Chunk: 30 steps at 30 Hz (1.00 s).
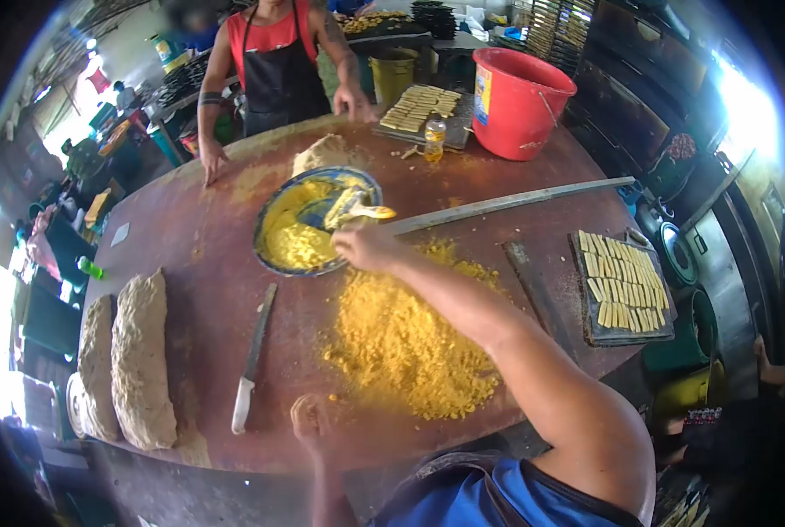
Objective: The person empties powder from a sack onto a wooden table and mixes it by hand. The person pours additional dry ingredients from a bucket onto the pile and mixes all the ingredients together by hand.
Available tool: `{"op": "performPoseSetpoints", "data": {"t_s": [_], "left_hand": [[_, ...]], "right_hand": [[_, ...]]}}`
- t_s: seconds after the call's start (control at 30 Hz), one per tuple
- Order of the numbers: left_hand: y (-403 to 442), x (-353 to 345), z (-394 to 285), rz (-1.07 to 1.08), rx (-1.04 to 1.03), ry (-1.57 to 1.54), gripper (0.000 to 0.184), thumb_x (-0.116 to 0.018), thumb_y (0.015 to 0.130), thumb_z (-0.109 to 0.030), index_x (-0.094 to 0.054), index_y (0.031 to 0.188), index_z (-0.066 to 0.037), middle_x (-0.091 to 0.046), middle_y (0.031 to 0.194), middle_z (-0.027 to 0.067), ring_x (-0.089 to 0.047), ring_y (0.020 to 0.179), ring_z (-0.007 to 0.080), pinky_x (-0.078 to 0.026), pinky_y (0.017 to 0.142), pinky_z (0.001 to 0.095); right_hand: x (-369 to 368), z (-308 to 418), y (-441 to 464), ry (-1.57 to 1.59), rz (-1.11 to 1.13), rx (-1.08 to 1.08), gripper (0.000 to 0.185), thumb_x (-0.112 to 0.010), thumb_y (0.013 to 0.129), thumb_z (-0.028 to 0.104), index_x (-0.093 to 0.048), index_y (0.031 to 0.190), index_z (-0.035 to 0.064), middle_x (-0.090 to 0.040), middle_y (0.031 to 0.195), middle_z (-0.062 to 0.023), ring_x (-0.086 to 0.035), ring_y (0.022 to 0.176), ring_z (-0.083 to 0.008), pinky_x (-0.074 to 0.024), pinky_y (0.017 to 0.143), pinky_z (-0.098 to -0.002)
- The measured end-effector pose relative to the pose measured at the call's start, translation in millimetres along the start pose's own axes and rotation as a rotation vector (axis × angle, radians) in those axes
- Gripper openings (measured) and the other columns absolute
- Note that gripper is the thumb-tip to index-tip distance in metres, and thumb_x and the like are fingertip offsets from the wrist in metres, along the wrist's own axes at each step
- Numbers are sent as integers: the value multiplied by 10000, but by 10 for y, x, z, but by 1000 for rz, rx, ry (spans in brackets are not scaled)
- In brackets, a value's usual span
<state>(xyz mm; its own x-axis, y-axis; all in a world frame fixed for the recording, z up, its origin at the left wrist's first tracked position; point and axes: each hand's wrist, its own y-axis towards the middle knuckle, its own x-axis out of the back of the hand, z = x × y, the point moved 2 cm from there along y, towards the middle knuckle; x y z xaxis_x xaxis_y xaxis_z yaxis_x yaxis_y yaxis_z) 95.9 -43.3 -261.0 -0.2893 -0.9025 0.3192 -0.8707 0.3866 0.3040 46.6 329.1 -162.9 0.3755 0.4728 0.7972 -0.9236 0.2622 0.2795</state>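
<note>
Head view: the right hand [366, 246] is right in at the near rim of a round blue bowl [313, 212], fingers bent, but whether they grip the rim or the pale utensil with a yellow-smeared end [376, 212] just above them cannot be told. Down near the counter's edge, the left hand [311, 420] has its fingers curled, nothing showing in them, the palm hidden.

To the bowl itself, and the work looks midway: thick, lumpy yellow paste [300, 244] fills one side, bare blue wall shows beside it, and a broad heap of crumbly yellow-orange meal [405, 342] lies loose under the right forearm, plenty left there. Done, by the look of it: pale flat strips [621, 285] in tidy rows on a dark tray at right, more on a second tray [390, 132] at the far side. Uncut: two long, rough beige dough slabs [142, 360] side by side at left.

Further out on the smooth reddish-brown counter [208, 237], a white-handled knife [256, 351] lies flat, a long straight bar [506, 204] slants past the heap, a red plastic bucket [520, 105] stands tall, and a co-worker in a black apron [287, 83] faces across.
</note>
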Motion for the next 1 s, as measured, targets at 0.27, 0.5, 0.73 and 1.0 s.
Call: {"op": "performPoseSetpoints", "data": {"t_s": [0.27, 0.5, 0.73, 1.0], "left_hand": [[-238, -538, -132, -230, 170, -68, 208, -545, 924, -55, -575, 1129, -34, -580, 1013, 12, -526, 868, 100, -424, 769, 229], [-258, -1095, -926, -207, -1, 311, 188, -541, 930, -73, -572, 1108, -19, -597, 1068, 74, -555, 897, 146, -447, 783, 257], [356, -2194, -1597, 52, -252, 205, 168, -591, 861, -13, -640, 1021, -21, -631, 1088, 122, -622, 897, 190, -530, 706, 288], [720, -3558, -1976, 373, -271, -8, 188, -621, 827, -2, -633, 1015, -14, -645, 1036, 140, -633, 939, 256, -499, 785, 319]], "right_hand": [[2972, -2078, -294, -448, -487, -184, 525, -727, 752, 236, -538, 1214, 74, -534, 1232, -198, -532, 1131, -364, -454, 954, -432], [4412, -3428, -414, -794, -435, -605, 830, -683, 784, 236, -228, 1474, 174, -225, 1536, -91, -211, 1407, -357, -272, 1038, -662], [4110, -3681, -709, -645, -579, -382, 422, -619, 744, 116, -552, 1161, 132, -537, 1193, -116, -450, 1170, -342, -380, 945, -579], [3262, -3050, -1875, -359, -761, -100, 287, -682, 701, 38, -639, 982, 77, -572, 1028, -125, -526, 1007, -351, -447, 863, -462]]}}
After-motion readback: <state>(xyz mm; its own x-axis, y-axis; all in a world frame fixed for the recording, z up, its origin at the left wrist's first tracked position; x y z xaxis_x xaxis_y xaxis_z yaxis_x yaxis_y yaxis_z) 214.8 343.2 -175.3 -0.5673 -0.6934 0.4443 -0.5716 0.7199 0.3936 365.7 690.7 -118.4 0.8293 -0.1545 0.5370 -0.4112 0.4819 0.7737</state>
